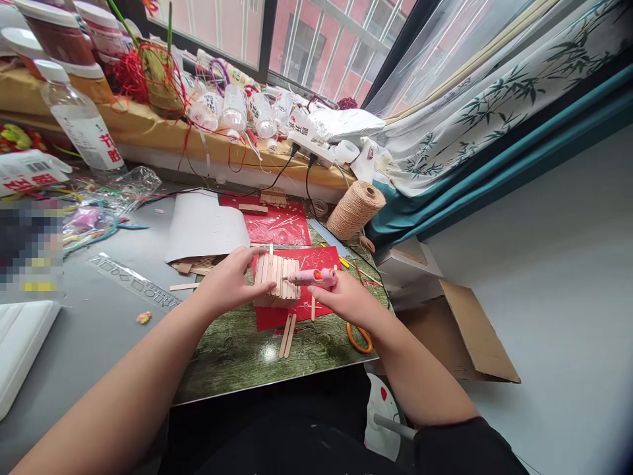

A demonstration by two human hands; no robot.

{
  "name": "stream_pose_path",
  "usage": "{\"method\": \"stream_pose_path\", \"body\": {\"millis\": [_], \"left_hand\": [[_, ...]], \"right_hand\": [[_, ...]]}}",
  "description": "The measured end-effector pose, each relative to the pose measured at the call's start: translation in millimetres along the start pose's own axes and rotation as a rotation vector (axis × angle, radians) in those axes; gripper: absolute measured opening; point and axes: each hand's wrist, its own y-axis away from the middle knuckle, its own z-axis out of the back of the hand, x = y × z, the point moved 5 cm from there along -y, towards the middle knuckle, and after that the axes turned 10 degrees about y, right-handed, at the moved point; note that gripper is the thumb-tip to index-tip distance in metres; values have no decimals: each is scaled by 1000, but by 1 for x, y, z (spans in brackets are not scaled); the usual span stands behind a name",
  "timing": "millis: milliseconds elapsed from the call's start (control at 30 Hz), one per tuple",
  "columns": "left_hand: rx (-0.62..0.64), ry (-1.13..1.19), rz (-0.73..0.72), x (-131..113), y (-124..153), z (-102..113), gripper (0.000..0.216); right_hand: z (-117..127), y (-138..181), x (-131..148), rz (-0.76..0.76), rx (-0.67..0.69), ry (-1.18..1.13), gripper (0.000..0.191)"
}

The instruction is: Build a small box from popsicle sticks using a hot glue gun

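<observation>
Cluttered green desk (237, 356) lay under both hands: the left hand (230, 280) pressed the stick structure (277, 280) on red paper (321, 260), the right hand (346, 297) gripped a pink glue gun (314, 277). Hot glue could probably burn nearby fingertips.

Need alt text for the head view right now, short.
The left hand steadies a popsicle-stick structure on red paper while the right hand holds a pink glue gun against it. Loose sticks and a twine spool lie nearby.
</observation>
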Motion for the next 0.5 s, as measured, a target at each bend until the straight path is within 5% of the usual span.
{"method": "stream_pose_path", "body": {"millis": [500], "left_hand": [[7, -16, 4, -2, -1, 0, 79]], "right_hand": [[-6, 16, -2, -27, 83, -15, 43]]}}
